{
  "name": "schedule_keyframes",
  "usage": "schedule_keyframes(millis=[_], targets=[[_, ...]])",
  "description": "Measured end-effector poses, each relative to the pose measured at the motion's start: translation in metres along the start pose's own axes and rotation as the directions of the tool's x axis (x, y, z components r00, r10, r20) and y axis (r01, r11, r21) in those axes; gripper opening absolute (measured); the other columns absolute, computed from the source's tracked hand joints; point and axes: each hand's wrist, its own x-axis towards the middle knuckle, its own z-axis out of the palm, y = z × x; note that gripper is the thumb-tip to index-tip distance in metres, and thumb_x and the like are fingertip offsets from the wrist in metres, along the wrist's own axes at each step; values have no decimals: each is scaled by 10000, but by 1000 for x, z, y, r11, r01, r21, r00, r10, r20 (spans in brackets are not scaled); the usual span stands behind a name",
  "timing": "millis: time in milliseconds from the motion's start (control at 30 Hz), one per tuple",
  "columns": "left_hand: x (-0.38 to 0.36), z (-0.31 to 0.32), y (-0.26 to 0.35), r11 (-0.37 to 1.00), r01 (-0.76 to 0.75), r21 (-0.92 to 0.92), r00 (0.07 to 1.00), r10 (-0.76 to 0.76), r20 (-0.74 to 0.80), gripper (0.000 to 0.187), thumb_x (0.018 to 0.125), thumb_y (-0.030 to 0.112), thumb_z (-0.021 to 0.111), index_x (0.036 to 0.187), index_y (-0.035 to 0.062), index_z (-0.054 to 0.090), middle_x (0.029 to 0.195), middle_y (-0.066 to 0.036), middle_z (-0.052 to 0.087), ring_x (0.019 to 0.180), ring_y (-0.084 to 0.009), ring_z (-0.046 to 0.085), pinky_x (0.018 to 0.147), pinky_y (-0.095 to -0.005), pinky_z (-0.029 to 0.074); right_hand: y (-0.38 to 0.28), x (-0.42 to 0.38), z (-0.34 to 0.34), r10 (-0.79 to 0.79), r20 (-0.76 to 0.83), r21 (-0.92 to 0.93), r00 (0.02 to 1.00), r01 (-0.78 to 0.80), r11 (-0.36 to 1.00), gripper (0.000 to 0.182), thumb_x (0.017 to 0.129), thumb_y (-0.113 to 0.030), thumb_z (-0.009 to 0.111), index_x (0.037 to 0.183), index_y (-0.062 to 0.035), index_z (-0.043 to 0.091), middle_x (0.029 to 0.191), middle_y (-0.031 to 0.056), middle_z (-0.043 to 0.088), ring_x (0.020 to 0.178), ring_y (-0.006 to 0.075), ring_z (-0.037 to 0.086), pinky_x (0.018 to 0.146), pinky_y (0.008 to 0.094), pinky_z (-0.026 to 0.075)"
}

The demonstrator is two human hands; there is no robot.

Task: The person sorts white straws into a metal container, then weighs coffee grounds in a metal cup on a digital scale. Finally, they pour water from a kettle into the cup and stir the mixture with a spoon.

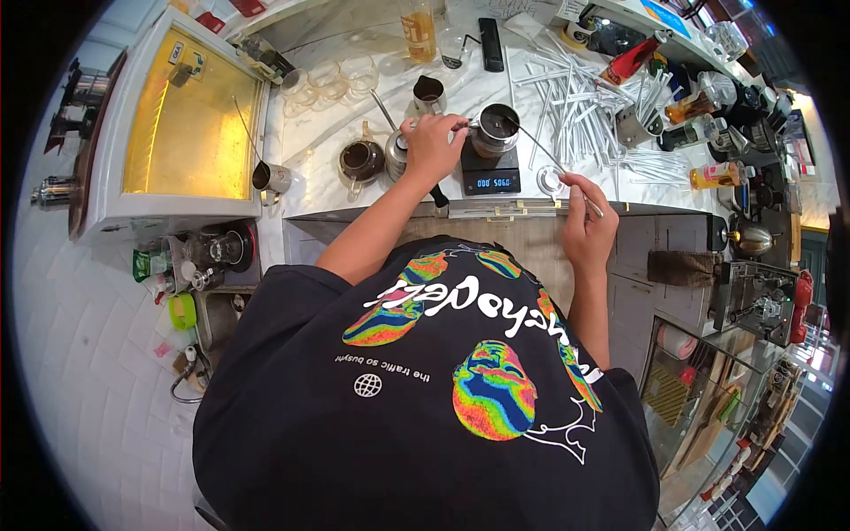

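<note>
My left hand reaches across the counter, its fingers closed at the handle of a round jug with dark contents. This jug stands on a black digital scale with lit blue digits. In my right hand is a long thin stirring spoon, slanting up into the jug's mouth. Its lower end is hidden inside. Below my left wrist lies a metal tool with a black handle, partly covered by my arm. A glass server of dark liquid stands left of that hand, and a small pitcher stands beyond it.
Loose white straws are heaped at the right, near several bottles. Clear glasses and a bottle of amber liquid stand at the back. A lit yellow cabinet borders the left, with a metal cup beside it.
</note>
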Motion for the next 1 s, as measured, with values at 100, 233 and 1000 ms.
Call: schedule_keyframes(millis=[100,233,1000], targets=[[0,0,0,1000,5,-4,1000,-5,9,182,958,269,720,1122,206,766,990,16,759,1053,-211,674,1079,-548,307,0,-7,-9,-38,38,-33,999,39,999,207,1045,-37,580,1169,33,731,1102,126,769,1046,194,715,932,304,532],[0,2,0,1000,2,-2,1000,-2,-2,185,958,273,720,1124,206,765,979,21,756,1056,-211,672,1078,-550,307,-10,-12,3,-3,30,16,1000,3,1000,182,1010,-40,623,1122,-8,763,1064,138,779,1032,262,736,934,353,544],[0,0,-2,1000,-6,-15,1000,6,6,176,957,261,713,1115,207,768,988,-2,750,1035,-235,673,1065,-541,312,-1,-12,-6,-6,3,11,1000,6,1000,185,1024,-45,612,1128,19,751,1059,141,782,1038,208,738,916,325,560]])
